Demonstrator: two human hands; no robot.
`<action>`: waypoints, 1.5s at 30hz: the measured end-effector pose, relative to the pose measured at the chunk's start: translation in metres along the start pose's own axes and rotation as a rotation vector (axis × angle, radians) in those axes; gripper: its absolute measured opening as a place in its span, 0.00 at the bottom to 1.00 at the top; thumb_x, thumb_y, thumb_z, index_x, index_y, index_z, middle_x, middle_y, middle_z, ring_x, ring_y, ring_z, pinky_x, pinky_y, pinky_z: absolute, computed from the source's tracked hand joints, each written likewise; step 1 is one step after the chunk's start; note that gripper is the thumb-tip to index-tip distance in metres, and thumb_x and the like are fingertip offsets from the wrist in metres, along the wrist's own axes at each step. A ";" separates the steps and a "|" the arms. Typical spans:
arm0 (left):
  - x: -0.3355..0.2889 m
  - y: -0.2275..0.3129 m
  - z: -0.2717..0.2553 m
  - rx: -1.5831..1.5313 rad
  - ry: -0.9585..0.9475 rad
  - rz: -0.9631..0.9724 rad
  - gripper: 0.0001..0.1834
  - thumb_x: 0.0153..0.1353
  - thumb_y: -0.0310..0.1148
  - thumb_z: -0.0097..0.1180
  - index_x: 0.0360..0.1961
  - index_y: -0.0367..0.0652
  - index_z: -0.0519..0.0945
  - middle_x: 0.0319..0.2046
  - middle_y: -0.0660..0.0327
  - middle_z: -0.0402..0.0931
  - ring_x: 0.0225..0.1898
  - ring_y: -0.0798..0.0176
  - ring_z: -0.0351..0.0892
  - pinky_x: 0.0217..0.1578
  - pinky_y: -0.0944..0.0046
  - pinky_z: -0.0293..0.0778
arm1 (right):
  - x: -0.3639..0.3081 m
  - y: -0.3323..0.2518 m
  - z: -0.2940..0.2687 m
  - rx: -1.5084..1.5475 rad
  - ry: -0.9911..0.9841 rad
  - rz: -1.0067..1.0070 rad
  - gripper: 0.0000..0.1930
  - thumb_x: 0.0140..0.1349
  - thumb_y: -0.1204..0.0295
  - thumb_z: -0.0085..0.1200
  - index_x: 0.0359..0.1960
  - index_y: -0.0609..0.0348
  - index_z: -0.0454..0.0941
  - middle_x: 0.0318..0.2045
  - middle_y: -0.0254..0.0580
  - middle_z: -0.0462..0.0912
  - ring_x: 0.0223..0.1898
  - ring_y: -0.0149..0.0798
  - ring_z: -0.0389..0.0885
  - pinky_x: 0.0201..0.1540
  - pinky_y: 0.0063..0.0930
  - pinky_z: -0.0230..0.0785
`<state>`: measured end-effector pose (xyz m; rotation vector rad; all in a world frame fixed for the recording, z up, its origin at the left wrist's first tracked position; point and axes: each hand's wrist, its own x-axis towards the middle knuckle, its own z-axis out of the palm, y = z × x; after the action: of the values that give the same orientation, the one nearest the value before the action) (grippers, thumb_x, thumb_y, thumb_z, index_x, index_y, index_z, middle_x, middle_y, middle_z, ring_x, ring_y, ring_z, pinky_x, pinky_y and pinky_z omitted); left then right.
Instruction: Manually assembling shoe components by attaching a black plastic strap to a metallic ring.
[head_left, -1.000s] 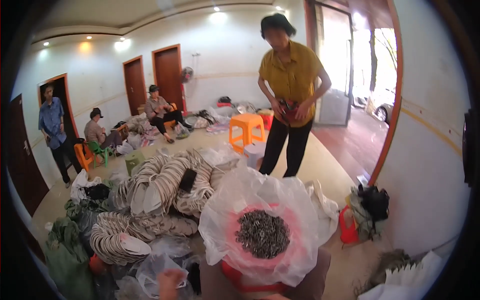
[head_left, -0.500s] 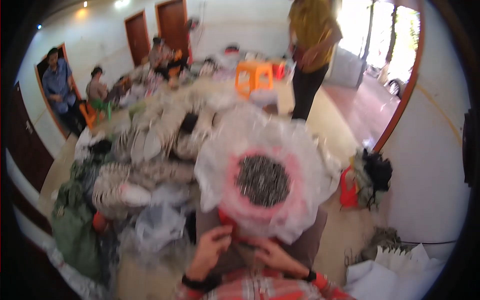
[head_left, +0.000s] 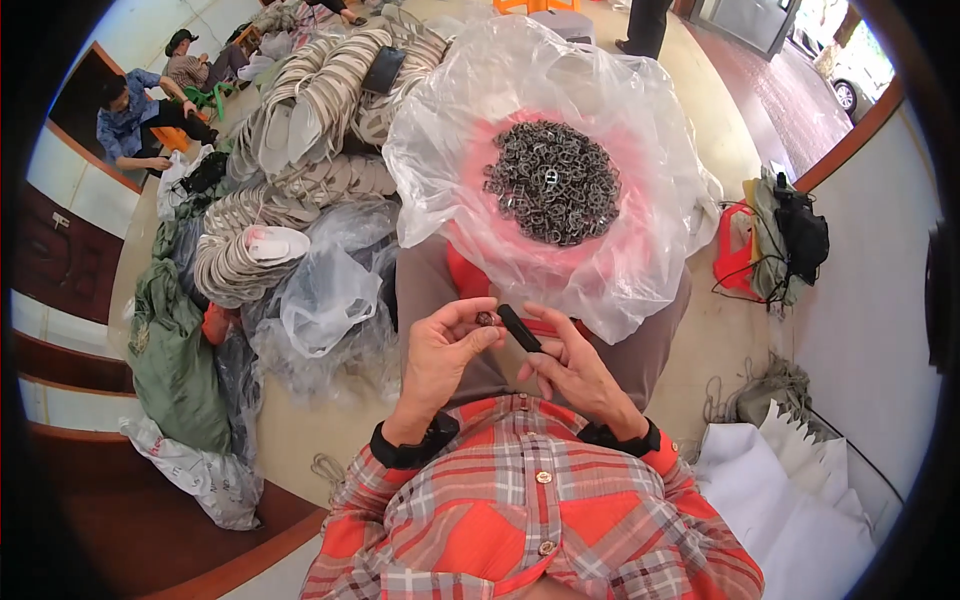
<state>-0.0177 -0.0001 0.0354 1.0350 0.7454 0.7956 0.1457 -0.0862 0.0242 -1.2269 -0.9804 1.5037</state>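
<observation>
In front of my lap, a red basin (head_left: 470, 280) is lined with a clear plastic bag (head_left: 655, 120). Inside lies a heap of small dark metal buckles (head_left: 555, 185). My left hand (head_left: 445, 350), just below the bag's near edge, pinches a small metal piece that looks like one of these buckles (head_left: 486, 319). A short black strap (head_left: 519, 328) slants between my hands. Its lower end is held by the fingers of my right hand (head_left: 575, 365); its upper end comes close to my left fingertips.
Stacks of beige shoe soles (head_left: 315, 95) and clear bags (head_left: 330, 290) lie to the left, beside a green sack (head_left: 175, 350). A red stool (head_left: 735, 250) with black bags stands right; white sheets (head_left: 775, 500) lie near right. People sit at far left.
The view has tilted downward, so the basin and my hands appear higher. My hands are closer together, and the black strap now shows clearly between them. The person in blue at left is now bent down.
</observation>
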 end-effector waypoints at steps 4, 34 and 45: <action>0.001 -0.001 -0.010 0.148 -0.031 -0.045 0.13 0.53 0.23 0.56 0.42 0.34 0.74 0.26 0.63 0.76 0.27 0.73 0.75 0.27 0.76 0.73 | -0.001 0.002 -0.003 -0.069 -0.042 -0.041 0.21 0.60 0.80 0.40 0.56 0.60 0.58 0.23 0.39 0.77 0.16 0.24 0.69 0.22 0.17 0.65; 0.012 0.001 -0.031 0.301 -0.496 -0.161 0.14 0.50 0.24 0.61 0.39 0.35 0.77 0.28 0.66 0.76 0.32 0.78 0.71 0.32 0.77 0.67 | 0.026 -0.023 -0.005 0.209 -0.376 0.271 0.22 0.60 0.73 0.47 0.54 0.64 0.54 0.28 0.45 0.79 0.15 0.25 0.68 0.21 0.15 0.62; 0.014 -0.001 -0.016 0.324 -0.339 -0.167 0.12 0.47 0.23 0.62 0.35 0.35 0.79 0.30 0.62 0.78 0.33 0.74 0.75 0.34 0.73 0.71 | 0.025 -0.005 -0.023 -0.109 -0.240 0.211 0.09 0.60 0.69 0.48 0.33 0.62 0.71 0.21 0.34 0.75 0.23 0.27 0.72 0.27 0.18 0.63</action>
<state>-0.0234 0.0184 0.0273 1.3385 0.6686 0.3470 0.1677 -0.0598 0.0185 -1.2790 -1.1300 1.8154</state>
